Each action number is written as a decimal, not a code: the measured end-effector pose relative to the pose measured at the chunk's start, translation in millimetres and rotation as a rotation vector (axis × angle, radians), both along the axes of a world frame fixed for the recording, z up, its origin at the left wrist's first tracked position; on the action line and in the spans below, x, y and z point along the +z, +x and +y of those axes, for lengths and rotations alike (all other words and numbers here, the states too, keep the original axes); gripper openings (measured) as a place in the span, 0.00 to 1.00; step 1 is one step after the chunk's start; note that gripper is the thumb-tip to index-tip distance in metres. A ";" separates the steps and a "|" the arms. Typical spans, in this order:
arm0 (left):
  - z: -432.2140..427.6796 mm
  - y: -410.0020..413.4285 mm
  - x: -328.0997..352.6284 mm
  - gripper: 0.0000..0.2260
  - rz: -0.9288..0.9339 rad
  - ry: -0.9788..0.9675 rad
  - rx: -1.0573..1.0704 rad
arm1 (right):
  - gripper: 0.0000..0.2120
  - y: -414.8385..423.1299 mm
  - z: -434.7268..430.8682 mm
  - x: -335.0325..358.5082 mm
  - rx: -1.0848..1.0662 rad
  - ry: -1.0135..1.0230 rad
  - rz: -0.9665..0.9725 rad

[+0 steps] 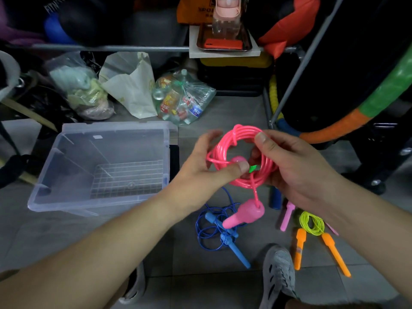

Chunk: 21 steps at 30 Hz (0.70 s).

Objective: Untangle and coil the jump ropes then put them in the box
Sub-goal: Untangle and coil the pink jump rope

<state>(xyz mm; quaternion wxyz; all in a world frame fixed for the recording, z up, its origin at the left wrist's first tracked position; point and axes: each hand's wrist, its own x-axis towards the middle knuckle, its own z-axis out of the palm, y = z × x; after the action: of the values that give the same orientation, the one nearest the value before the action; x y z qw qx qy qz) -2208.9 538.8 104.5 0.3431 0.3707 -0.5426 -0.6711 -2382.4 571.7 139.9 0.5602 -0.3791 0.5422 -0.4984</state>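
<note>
- Over the floor (66,230), right in front of the person, both hands hold the pink rope (225,150), which is wound into a ring.
- The left hand (207,161) pinches the near side of the ring. Its thumb presses on the front and its fingers curl behind.
- The right hand (292,166) grips the far side, with the thumb on top and the fingers bent round the loops.
- One pink handle (245,214) hangs under the ring on a short bit of rope.
- I think the coiling of this rope is nearly done. Next, the hanging end needs tucking in so the ring does not spring open. Then the ring goes left into the box.
- The box (73,166) sits on the floor to the left, with no lid on it.
- A blue rope (219,230) lies loose and messy under the hands. A yellow rope (312,224) with orange handles lies to the right. Both are not yet in the box.
- A grey shoe (278,275) is close to the blue rope and could step on it.
</note>
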 end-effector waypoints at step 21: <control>1.4 -40.9 3.0 0.18 -0.083 0.001 -0.141 | 0.08 -42.8 -13.7 -11.0 -0.329 -0.054 0.157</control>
<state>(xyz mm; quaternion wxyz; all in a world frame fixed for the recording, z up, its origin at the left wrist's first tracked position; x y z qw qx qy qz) -2249.9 540.2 107.5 0.2722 0.3593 -0.5807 -0.6779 -2425.2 558.0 128.9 0.4168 -0.3380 0.6255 -0.5665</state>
